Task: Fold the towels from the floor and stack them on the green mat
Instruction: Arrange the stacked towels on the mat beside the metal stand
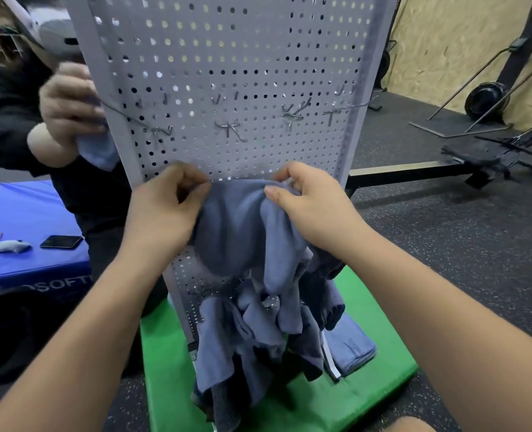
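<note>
— How to handle the towel (pixel 243 226)?
— Looks soft, limp and light. Sags between grips, keeps no shape. Not fragile, hardly slippery. Best taken at two corners of one edge, then shaken out flat.

— Where now?
— Held up bunched in front of the pegboard (pixel 227 57), about halfway up it. Drapes down into a tangle of more towels (pixel 258 332) at the pegboard's foot, above the green mat (pixel 367 385).

— Left hand (pixel 168 207)?
— Curled, thumb against fingertips, pinching the towel's top edge just left of the pegboard's centre.

— Right hand (pixel 308 204)?
— Curled too, thumb on top, fingers buried in cloth. Grips the same top edge just right of the pegboard's centre, with only a short hump of cloth between the two.

— Anything folded?
— Apparently one folded towel (pixel 352 344), flat on the green mat just right of the pegboard's foot.

— Any caution?
— Hard to tell one towel from the next in that tangle, or whether hung or heaped. Better to find a free hem before pulling. Mind the hooks (pixel 230 129) on the pegboard, likely to snag soft cloth.
</note>
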The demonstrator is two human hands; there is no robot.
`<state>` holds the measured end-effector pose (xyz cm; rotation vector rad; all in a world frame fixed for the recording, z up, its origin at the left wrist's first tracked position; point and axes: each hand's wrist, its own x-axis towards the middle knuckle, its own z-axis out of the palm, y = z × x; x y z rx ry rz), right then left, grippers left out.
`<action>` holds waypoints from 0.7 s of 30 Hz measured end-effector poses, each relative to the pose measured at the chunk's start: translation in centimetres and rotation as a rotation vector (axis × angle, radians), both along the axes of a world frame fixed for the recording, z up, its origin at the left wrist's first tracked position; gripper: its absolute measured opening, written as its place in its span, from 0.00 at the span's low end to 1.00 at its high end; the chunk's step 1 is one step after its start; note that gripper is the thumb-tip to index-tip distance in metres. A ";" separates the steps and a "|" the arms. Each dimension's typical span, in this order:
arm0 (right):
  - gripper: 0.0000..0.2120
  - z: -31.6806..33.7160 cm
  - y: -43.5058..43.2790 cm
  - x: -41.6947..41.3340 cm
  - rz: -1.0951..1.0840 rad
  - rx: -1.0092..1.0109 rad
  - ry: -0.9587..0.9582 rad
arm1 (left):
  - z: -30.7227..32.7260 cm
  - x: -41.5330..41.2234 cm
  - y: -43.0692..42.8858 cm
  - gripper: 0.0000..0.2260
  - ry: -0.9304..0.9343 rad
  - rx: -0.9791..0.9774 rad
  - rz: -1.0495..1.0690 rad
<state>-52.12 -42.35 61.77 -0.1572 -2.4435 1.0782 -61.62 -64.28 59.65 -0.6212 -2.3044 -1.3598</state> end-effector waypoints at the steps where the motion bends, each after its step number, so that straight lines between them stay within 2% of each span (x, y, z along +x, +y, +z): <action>1: 0.02 0.2 -0.3 -0.6 -0.035 0.026 -0.008 | -0.2 -0.5 0.3 0.01 0.038 -0.050 0.035; 5: 0.05 -0.7 -1.4 -2.3 -0.103 0.204 -0.109 | -1.3 -1.4 1.0 0.04 0.107 -0.295 0.144; 9: 0.06 -2.6 -2.0 -2.8 -0.113 0.411 -0.203 | -1.5 -0.6 1.4 0.02 0.021 -0.416 0.148; 11: 0.12 -3.4 -2.7 -2.5 -0.137 0.545 -0.199 | -1.5 -0.1 1.4 0.04 -0.002 -0.439 0.107; 13: 0.16 -4.1 -3.6 -2.2 -0.153 0.712 -0.114 | -1.6 0.1 1.2 0.07 0.028 -0.460 0.052; 14: 0.15 -4.6 -4.0 -2.2 -0.140 0.720 -0.040 | -1.7 0.1 1.0 0.07 0.044 -0.473 0.029; 16: 0.11 -5.1 -4.7 -2.0 -0.038 0.552 0.008 | -1.7 0.5 0.8 0.08 0.025 -0.441 -0.016; 18: 0.10 -5.4 -5.0 -1.8 0.065 0.331 -0.075 | -1.9 0.8 0.8 0.10 -0.009 -0.393 -0.053; 21: 0.10 -5.7 -4.9 -1.6 0.129 0.246 -0.157 | -2.2 1.4 0.9 0.11 -0.128 -0.334 -0.087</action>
